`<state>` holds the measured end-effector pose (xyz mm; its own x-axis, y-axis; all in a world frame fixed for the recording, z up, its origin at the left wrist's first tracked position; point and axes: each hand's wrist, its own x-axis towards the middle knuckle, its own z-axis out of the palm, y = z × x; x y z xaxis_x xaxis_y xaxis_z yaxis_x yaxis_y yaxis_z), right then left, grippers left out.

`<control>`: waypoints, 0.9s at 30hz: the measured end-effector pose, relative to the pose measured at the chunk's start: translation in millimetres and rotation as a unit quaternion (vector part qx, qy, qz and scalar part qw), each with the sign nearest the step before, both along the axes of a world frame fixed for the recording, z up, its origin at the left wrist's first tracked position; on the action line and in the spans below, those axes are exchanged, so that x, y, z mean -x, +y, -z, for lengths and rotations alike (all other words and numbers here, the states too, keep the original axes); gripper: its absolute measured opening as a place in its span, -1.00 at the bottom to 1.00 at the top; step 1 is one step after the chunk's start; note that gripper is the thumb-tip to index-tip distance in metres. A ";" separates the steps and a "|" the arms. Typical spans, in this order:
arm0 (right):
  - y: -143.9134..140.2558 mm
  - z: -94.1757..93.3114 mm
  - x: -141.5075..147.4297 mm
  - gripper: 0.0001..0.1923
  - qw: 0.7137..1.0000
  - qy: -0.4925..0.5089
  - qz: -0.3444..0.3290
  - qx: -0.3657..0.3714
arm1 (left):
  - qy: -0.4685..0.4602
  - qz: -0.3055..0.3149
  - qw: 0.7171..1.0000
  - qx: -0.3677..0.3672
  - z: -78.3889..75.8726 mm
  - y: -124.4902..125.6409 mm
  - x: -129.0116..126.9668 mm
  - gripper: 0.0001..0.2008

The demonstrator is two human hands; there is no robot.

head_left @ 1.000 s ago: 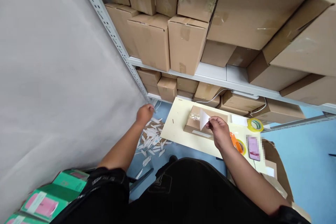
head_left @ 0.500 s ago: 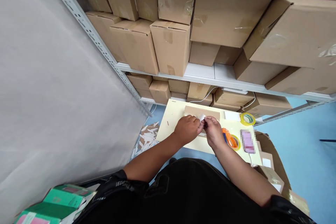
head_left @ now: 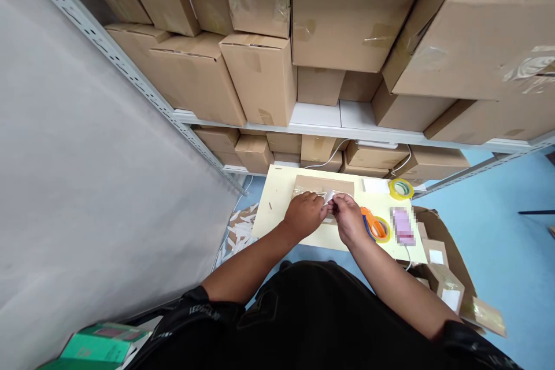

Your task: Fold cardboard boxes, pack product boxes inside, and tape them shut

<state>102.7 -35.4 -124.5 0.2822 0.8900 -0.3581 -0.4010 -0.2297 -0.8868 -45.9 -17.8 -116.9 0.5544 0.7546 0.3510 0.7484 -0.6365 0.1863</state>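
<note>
Between my hands is a small white label (head_left: 329, 195), pinched by the fingers of both. My left hand (head_left: 306, 212) has its fingers curled, thumb toward the label's lower left. My right hand (head_left: 347, 214) holds the label's right side between thumb and forefinger. Under them lies a cardboard box (head_left: 347, 187) with clear tape across its top, partly hidden by the hands. Close to my right wrist is an orange tape dispenser (head_left: 373, 224) with a yellow-edged roll. The light yellow table (head_left: 269, 225) carries all of this.
Right of the dispenser lies a blurred pink-screened phone (head_left: 403, 225) with a cable. Behind it are a yellow tape roll (head_left: 401, 188) and white labels (head_left: 375, 186). A shelf rack (head_left: 316, 115) full of boxes stands ahead. White scraps (head_left: 240, 231) litter the floor left; a large carton (head_left: 451, 243) stands right.
My head view has shifted a little to the right. Both hands stay over the box, and more of the white label shows between the fingers.
</note>
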 end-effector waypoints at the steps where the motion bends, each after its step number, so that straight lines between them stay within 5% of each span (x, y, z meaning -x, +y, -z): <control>1: 0.0 -0.4 -0.2 -0.73 1.000 0.001 0.000 -0.002 | -0.002 0.002 1.000 0.003 0.2 0.8 -1.0 -0.81; 7: -6.2 9.6 -16.7 -0.73 0.998 -0.032 0.033 -0.033 | -0.115 -0.036 0.990 0.078 -19.4 10.1 6.7 -0.86; 10: -8.2 25.6 -33.1 -0.72 0.993 -0.096 0.063 -0.004 | -0.210 -0.026 0.963 0.166 -34.7 15.2 14.7 -0.85; 14: -5.8 40.2 -48.9 -0.68 0.993 -0.115 0.021 0.017 | -0.292 -0.024 0.920 0.259 -39.8 19.2 20.2 -0.79; 21: 5.3 42.4 -62.2 -0.70 0.985 -0.173 0.001 0.019 | -0.319 -0.109 0.887 0.317 -8.0 36.5 22.8 -0.75; 27: 31.4 64.4 -68.1 -0.70 0.908 -0.411 -0.067 0.036 | -0.161 -0.186 0.919 0.307 41.8 67.5 15.0 -0.70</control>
